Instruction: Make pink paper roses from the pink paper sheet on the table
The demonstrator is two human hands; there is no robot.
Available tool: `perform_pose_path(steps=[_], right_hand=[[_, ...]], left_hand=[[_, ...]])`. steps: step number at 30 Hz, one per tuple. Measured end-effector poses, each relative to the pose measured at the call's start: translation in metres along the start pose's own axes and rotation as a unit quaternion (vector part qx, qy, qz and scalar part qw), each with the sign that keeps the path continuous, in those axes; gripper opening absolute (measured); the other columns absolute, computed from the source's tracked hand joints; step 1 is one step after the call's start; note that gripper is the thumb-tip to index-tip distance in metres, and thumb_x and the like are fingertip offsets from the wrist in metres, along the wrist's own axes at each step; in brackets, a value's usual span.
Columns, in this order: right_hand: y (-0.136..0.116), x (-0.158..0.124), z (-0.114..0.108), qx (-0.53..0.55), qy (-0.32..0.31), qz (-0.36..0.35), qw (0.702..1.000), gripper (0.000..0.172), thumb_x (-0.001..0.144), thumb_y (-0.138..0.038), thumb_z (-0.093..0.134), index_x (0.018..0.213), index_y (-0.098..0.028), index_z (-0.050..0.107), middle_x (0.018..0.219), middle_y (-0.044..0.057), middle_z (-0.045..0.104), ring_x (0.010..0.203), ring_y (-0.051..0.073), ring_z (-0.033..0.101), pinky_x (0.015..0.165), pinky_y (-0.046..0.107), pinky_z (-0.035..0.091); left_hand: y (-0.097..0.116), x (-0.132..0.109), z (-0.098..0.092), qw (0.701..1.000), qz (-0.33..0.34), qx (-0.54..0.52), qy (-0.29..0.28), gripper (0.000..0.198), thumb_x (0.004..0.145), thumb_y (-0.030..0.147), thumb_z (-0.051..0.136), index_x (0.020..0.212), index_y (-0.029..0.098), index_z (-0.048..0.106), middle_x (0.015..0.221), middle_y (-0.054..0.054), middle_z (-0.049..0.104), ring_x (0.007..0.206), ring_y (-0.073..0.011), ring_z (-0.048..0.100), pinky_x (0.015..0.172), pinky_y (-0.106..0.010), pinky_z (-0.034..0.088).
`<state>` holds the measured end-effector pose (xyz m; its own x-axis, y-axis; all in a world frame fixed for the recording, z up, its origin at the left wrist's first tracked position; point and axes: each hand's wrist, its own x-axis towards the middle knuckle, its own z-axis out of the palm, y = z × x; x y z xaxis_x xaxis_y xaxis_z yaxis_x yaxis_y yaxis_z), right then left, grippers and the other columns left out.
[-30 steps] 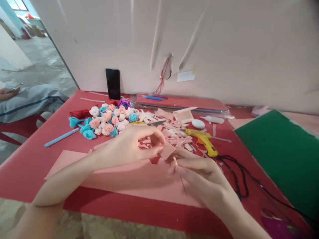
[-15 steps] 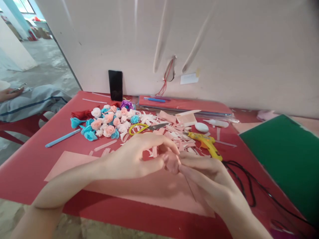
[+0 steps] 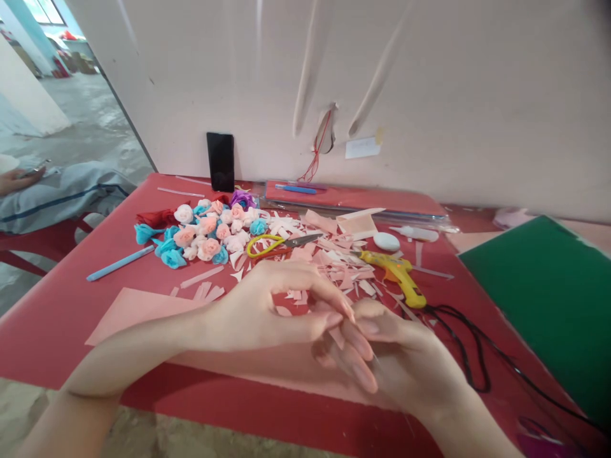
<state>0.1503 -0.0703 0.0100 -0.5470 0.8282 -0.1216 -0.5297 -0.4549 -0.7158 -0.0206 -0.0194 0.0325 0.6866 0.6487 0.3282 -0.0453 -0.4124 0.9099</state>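
My left hand [image 3: 272, 302] comes in over the pink paper, with thumb and forefinger pinched on a small pink paper piece [image 3: 337, 336]. Most of that piece is hidden behind fingers. My right hand [image 3: 405, 362] is turned palm up against the left fingertips, its fingers curled in around the same piece. A fine pale strand shows by the right fingertips; its kind is unclear. Beneath both hands lies a large pink paper sheet [image 3: 138, 312]. Beyond them are pink and white paper scraps [image 3: 344, 270], yellow-handled scissors [image 3: 267, 246] and a yellow glue gun [image 3: 401, 277].
Pink, white, blue and purple paper flowers [image 3: 209, 249] cluster at the left back, near a light blue stick [image 3: 119, 263]. A black phone [image 3: 221, 161] leans on the wall. The glue gun's black cable [image 3: 506, 362] runs right, past a green sheet [image 3: 534, 305]. Another person's hand [image 3: 19, 182] shows far left.
My right hand has turned palm up and dropped slightly, its fingers curling under the pink piece. The rolled pink paper is now mostly covered. My left hand keeps its pinch, shifted slightly right.
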Motion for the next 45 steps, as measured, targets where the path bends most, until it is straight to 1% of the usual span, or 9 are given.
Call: perform_pose_path(steps=[4, 12, 19, 29, 32, 36, 40, 42, 45], right_hand=[[0.002, 0.002, 0.0, 0.02, -0.002, 0.01, 1.0, 0.021, 0.075, -0.023, 0.057, 0.061, -0.017, 0.07, 0.051, 0.0, 0.063, 0.052, 0.013, 0.053, 0.092, 0.034, 0.041], [0.003, 0.001, 0.006, 0.032, -0.016, 0.012, 0.999, 0.026, 0.082, -0.026, 0.048, 0.064, -0.017, 0.065, 0.052, 0.001, 0.062, 0.057, 0.015, 0.055, 0.102, 0.042, 0.03], [-0.001, 0.001, 0.003, -0.078, -0.005, -0.017, 0.997, 0.029, 0.082, -0.036, 0.056, 0.065, -0.016, 0.069, 0.054, 0.002, 0.063, 0.063, 0.017, 0.058, 0.095, 0.041, 0.037], [-0.003, -0.004, 0.005, -0.181, 0.015, -0.043, 0.982, 0.024, 0.084, -0.035, 0.059, 0.067, -0.019, 0.068, 0.053, -0.001, 0.061, 0.056, 0.011, 0.056, 0.065, 0.026, 0.045], [-0.006, -0.007, 0.01, -0.364, 0.07, -0.129, 0.92, 0.026, 0.086, -0.03, 0.055, 0.064, -0.02, 0.065, 0.058, -0.001, 0.062, 0.058, 0.011, 0.057, 0.064, 0.024, 0.046], [-0.005, -0.007, 0.017, -0.606, 0.134, -0.31, 0.72, 0.02, 0.084, -0.014, 0.053, 0.065, -0.02, 0.057, 0.061, 0.0, 0.06, 0.064, 0.013, 0.058, 0.06, 0.023, 0.046], [-0.001, -0.006, 0.016, -0.711, 0.158, -0.413, 0.547, 0.018, 0.078, -0.003, 0.052, 0.072, -0.02, 0.054, 0.061, 0.001, 0.058, 0.059, 0.015, 0.054, 0.063, 0.03, 0.047], [0.001, -0.006, 0.014, -0.734, 0.158, -0.431, 0.5, 0.019, 0.077, -0.001, 0.052, 0.078, -0.02, 0.054, 0.063, 0.002, 0.06, 0.058, 0.016, 0.054, 0.065, 0.033, 0.048], [0.002, -0.006, 0.013, -0.749, 0.164, -0.431, 0.475, 0.021, 0.076, -0.001, 0.053, 0.084, -0.021, 0.054, 0.066, 0.002, 0.062, 0.06, 0.018, 0.056, 0.065, 0.035, 0.048]], left_hand=[[-0.003, 0.001, 0.001, 1.0, 0.023, -0.015, 0.013, 0.009, 0.076, 0.007, 0.059, 0.073, 0.013, 0.065, 0.074, -0.003, 0.069, 0.069, -0.0088, 0.059, 0.067, -0.02, 0.048], [-0.004, 0.003, 0.003, 0.998, 0.04, -0.035, 0.044, 0.012, 0.074, 0.008, 0.061, 0.065, 0.016, 0.063, 0.064, 0.0, 0.068, 0.06, -0.0094, 0.06, 0.064, -0.024, 0.048], [-0.007, 0.001, 0.003, 0.997, 0.044, -0.062, 0.018, 0.01, 0.074, 0.006, 0.062, 0.069, 0.015, 0.063, 0.075, -0.001, 0.071, 0.063, -0.0086, 0.062, 0.062, -0.022, 0.049], [-0.005, 0.001, 0.003, 0.997, 0.077, -0.021, 0.023, 0.014, 0.071, 0.002, 0.061, 0.068, 0.015, 0.063, 0.067, -0.001, 0.069, 0.064, -0.009, 0.061, 0.071, -0.023, 0.049], [-0.005, 0.0, 0.003, 0.996, 0.08, 0.014, 0.042, 0.015, 0.07, 0.001, 0.061, 0.067, 0.015, 0.063, 0.064, 0.0, 0.068, 0.062, -0.0083, 0.06, 0.085, -0.028, 0.047], [-0.005, 0.0, 0.004, 0.995, 0.065, 0.036, 0.068, 0.012, 0.072, 0.005, 0.061, 0.067, 0.016, 0.064, 0.064, 0.0, 0.069, 0.061, -0.0094, 0.058, 0.085, -0.031, 0.047], [-0.004, 0.002, 0.007, 0.993, 0.077, 0.023, 0.088, 0.013, 0.071, 0.003, 0.061, 0.064, 0.015, 0.062, 0.068, -0.001, 0.071, 0.061, -0.0086, 0.059, 0.086, -0.03, 0.046], [-0.004, 0.001, 0.008, 0.993, 0.069, 0.022, 0.091, 0.014, 0.071, 0.003, 0.061, 0.064, 0.015, 0.062, 0.071, -0.001, 0.072, 0.062, -0.0088, 0.058, 0.083, -0.03, 0.047], [-0.005, 0.0, 0.008, 0.994, 0.054, 0.016, 0.093, 0.014, 0.071, 0.003, 0.06, 0.067, 0.016, 0.063, 0.074, -0.001, 0.072, 0.064, -0.0098, 0.057, 0.075, -0.028, 0.047]])
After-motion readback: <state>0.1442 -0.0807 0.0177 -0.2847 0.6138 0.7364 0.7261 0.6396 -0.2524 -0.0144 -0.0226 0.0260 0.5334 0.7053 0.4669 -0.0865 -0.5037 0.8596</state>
